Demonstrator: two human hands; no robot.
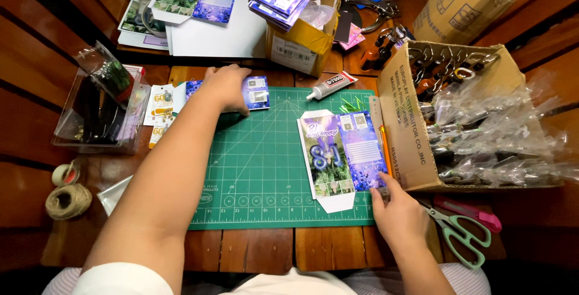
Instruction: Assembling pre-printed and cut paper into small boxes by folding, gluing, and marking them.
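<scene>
Resting on the green cutting mat, left hand curled over a small purple printed card at its far edge; right hand pinched the flat box cutout at its near right corner, beside scissors.

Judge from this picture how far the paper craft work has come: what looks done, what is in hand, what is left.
Done: printed sheets lie piled behind the cutting mat, and one flat printed box template is cut out. In hand: the right hand touches that template's lower corner; the left hand presses a small printed card at the mat's top edge. Left: the template is unfolded, and the glue tube lies capped.
</scene>
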